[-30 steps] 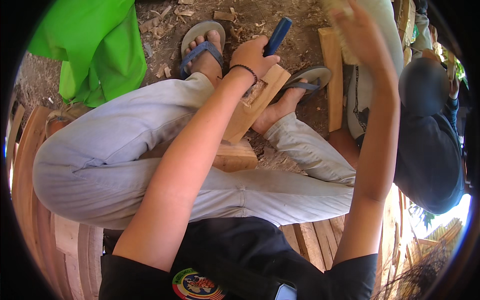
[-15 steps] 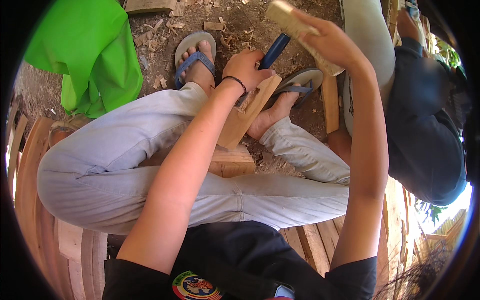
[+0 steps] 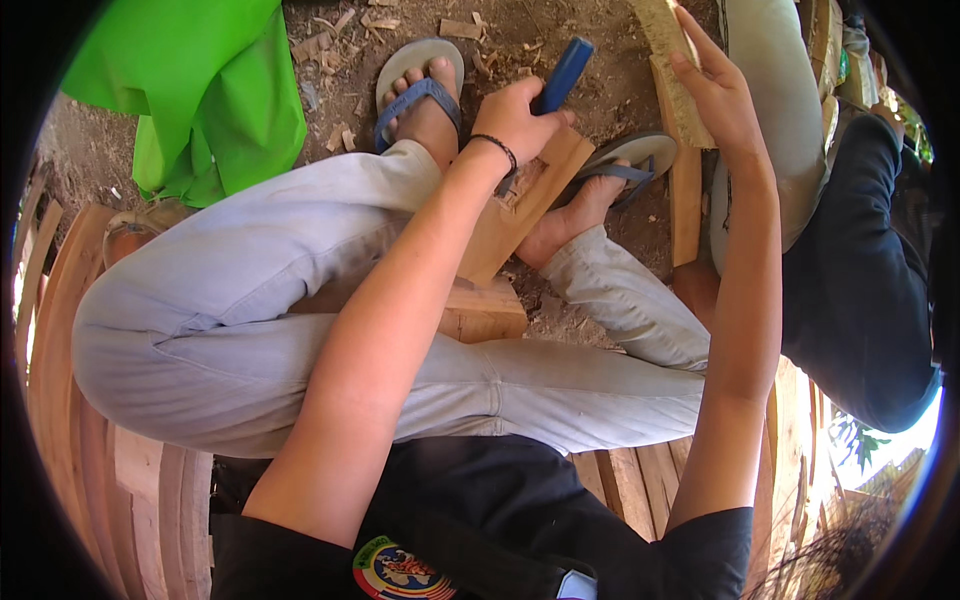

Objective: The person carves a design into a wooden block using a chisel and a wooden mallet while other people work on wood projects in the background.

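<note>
My left hand (image 3: 518, 118) is wrapped round a chisel with a blue handle (image 3: 567, 72). The chisel's blade points down at a notch in a light brown piece of wood (image 3: 489, 242), which lies slanted between my feet. That piece rests partly on a thicker wooden block (image 3: 490, 311) in front of my lap. Off to the right, my right hand (image 3: 722, 98) is raised, gripping a rough wooden billet (image 3: 668, 50). The billet is apart from the chisel handle, and its far end runs out of the picture.
A bright green cloth (image 3: 215, 110) lies at the far left. Wood chips (image 3: 460, 29) litter the dirt floor. A plank (image 3: 686, 205) stands beside my sandalled right foot (image 3: 590, 205). Another person's dark-clothed leg (image 3: 850, 280) is close on the right. Stacked curved boards (image 3: 75, 370) line the left.
My right hand and the billet have swung right, away from the chisel handle. My left hand stays on the chisel at the notch. The whole view has shifted slightly.
</note>
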Motion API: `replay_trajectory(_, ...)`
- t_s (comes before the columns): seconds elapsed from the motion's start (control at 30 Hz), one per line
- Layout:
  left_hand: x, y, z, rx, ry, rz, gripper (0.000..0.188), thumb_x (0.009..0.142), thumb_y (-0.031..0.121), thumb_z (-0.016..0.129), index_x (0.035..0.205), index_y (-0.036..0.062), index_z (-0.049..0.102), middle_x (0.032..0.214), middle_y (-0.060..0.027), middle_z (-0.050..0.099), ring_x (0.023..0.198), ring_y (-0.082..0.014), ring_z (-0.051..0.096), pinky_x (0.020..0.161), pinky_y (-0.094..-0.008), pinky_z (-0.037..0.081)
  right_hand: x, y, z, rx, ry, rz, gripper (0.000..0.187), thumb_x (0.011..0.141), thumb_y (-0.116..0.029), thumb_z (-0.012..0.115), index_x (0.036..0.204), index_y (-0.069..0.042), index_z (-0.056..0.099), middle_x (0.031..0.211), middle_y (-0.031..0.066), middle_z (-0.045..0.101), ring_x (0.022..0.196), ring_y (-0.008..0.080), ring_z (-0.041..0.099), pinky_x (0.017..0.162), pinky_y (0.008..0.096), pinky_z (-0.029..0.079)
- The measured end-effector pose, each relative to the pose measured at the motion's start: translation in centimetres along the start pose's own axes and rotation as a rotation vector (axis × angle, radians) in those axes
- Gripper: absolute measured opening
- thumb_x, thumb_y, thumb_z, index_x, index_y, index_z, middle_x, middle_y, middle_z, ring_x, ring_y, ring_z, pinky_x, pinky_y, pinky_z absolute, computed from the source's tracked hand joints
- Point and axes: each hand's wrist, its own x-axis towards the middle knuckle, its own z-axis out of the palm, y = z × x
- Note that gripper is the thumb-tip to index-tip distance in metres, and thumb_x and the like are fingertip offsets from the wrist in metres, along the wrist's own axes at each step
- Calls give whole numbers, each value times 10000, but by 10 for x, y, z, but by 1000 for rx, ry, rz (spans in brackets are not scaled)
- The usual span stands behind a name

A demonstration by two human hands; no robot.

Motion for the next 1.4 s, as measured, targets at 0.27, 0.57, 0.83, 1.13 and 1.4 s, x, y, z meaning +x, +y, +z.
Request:
replay_trajectory(0.27,-1,-9,3,-140,35,3,370,788,368,776,842,36,621,708,-117,647,662,-210,646,645,-345,499,-30,22,2,-110,40,14,522,987,-152,577,1482,-88,425,1442,59,499,1312,129,443,1084,275,338)
replay_trajectory(0.57,7,0,-14,-688,208,-66,279,858,201,750,969,-3,595,840,-84,671,720,-164,701,602,-269,575,-77,39,32,-50,198,-110,510,954,-108,601,1445,-93,466,1427,116,536,1286,174,515,1040,300,403)
replay_trajectory(0.83,-2,-3,-5,-418,40,-10,290,838,226,766,977,21,616,861,-74,690,715,-144,684,648,-283,547,-178,68,122,-793,136,252,642,921,-227,551,1501,-262,278,1250,246,483,903,469,638,746,522,547)
replay_trajectory(1.13,-15,6,12,-36,163,231,365,778,334,773,947,41,636,853,-147,689,801,-284,671,737,-389,517,-179,59,137,-884,260,222,619,907,-299,553,1482,-255,328,1199,235,511,867,467,641,721,557,528)
replay_trajectory(1.4,-34,28,5,169,-20,307,342,763,282,770,1000,63,658,962,-191,691,943,-360,663,838,-427,512,-174,59,124,-695,180,231,679,882,-254,554,1501,-251,276,1313,250,479,1075,489,582,903,551,483)
